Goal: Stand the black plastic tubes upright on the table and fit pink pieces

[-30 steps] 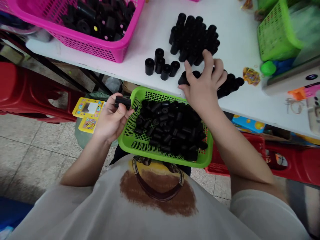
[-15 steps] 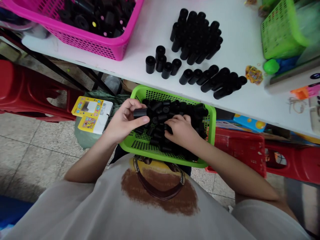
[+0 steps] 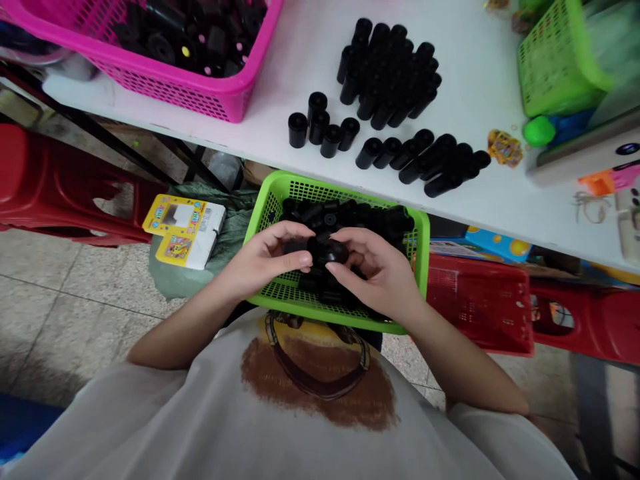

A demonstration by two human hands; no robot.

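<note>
Above a green basket [image 3: 254, 230] in my lap, my left hand [image 3: 265, 260] is closed around a black plastic cylinder [image 3: 296, 248]. Facing it, my right hand [image 3: 383, 270] pinches a rounded, shiny black piece [image 3: 336, 252] between thumb and fingers. The two pieces are close together; whether they touch is hard to make out. Beneath both hands, many loose black parts [image 3: 330, 217] fill the basket. On the white table beyond, a cluster of upright black cylinders [image 3: 387, 73] stands, with several more in a looser row [image 3: 370, 153] nearer the edge.
A pink basket [image 3: 235, 87] of black parts sits at the table's left. At the right are another green basket [image 3: 547, 67] and a green ball [image 3: 540, 131]. A yellow-and-white box [image 3: 185, 230] lies left of my hands. Red stools [image 3: 50, 187] flank me.
My right hand has come up out of the loose parts with a rounded black piece. My left hand has moved right and slightly down with its cylinder, bringing the hands together.
</note>
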